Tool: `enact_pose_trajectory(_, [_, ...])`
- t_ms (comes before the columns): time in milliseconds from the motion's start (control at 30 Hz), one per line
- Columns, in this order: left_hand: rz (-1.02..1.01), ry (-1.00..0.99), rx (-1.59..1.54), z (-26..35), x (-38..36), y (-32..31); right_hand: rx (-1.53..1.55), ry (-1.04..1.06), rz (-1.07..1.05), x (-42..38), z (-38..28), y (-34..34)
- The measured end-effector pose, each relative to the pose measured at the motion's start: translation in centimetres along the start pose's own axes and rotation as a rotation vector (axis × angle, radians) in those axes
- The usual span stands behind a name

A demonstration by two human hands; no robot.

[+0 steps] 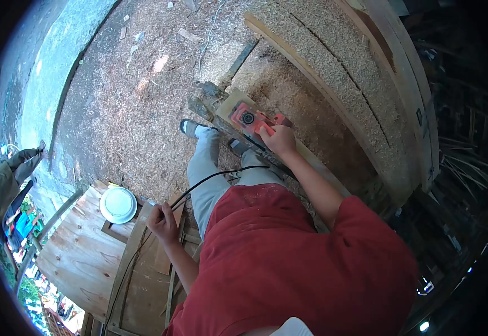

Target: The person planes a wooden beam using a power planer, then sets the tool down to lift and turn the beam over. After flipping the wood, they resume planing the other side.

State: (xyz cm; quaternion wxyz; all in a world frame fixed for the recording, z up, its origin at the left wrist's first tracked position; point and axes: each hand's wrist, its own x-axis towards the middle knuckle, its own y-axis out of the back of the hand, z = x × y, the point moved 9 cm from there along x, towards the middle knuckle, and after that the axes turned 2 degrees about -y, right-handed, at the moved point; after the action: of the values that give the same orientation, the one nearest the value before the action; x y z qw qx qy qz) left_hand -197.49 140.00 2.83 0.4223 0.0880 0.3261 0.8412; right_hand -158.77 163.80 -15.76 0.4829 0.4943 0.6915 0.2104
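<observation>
My right hand (279, 141) is closed round the handle of a red electric hand planer (249, 119). The planer rests on a pale wooden board (322, 165), near the board's far end. From its rear a black power cord (210, 177) loops back across my legs to the left. My left hand (163, 222) is closed on this cord, out to my left side beside a wooden frame (137, 246). The fingers of my left hand are partly hidden.
Wood shavings (137, 106) cover the ground. A long curved plank (311, 73) lies to the right. On the left, a round white lid or bucket (118, 205) stands by a plywood sheet (76, 252). Another person's legs (14, 173) show at the far left.
</observation>
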Motion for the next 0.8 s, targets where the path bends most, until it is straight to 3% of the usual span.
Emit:
enact_pose_trajectory(400, [0.045, 0.025, -0.022, -2.1, 3.5, 3.4, -0.034, -0.034, -0.017, 3.9, -6.5, -1.8])
enact_pose_trajectory(733, [0.114, 0.053, -0.099, -4.7, 0.6, 6.4, -0.009, -0.063, 0.011, 7.7, -12.2, -2.0])
enact_pose_trajectory(800, [0.15, 0.048, -0.095, -5.3, -0.9, 7.5, 0.014, 0.069, 0.082, 7.9, -12.1, -2.6])
